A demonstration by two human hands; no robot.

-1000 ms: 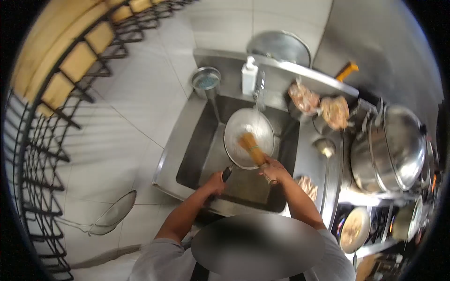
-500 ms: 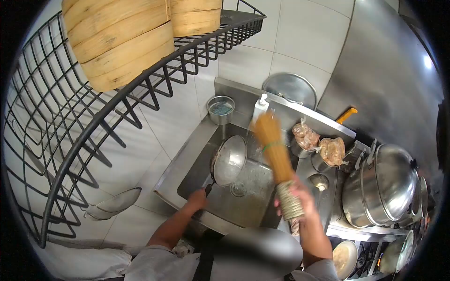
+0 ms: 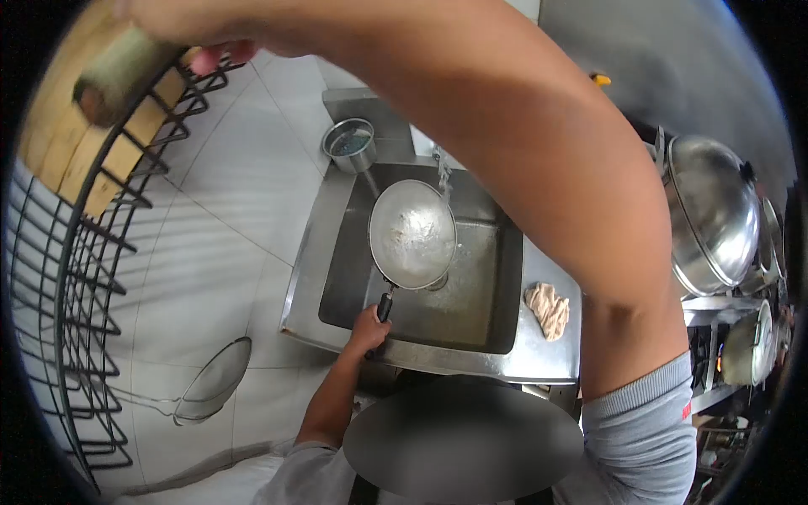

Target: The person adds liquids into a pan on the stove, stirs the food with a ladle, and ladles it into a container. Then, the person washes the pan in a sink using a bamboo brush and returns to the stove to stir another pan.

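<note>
My left hand point(image 3: 368, 330) is closed around the black handle of a wok point(image 3: 412, 236). The wok hangs over the sink point(image 3: 471, 290), tilted, with its wet, shiny inside facing me. My right arm stretches across the top of the view to the wire rack at upper left. There my right hand point(image 3: 181, 25), partly cut off and blurred, holds a bamboo wok brush by its wrapped handle point(image 3: 122, 71), whose end points down toward me. The brush's bristles are out of sight.
Bamboo steamers point(image 3: 109, 160) sit on the black wire rack point(image 3: 93, 210). A metal pot point(image 3: 349, 145) stands at the sink's back left corner, and a crumpled cloth point(image 3: 548, 311) lies on the right ledge. A strainer point(image 3: 217, 379) hangs at lower left; a large lidded pot point(image 3: 715, 215) is at right.
My right hand has swung the wok brush from over the sink up to the rack at upper left. The wok now shows more of its inside. My arm hides the bagged food.
</note>
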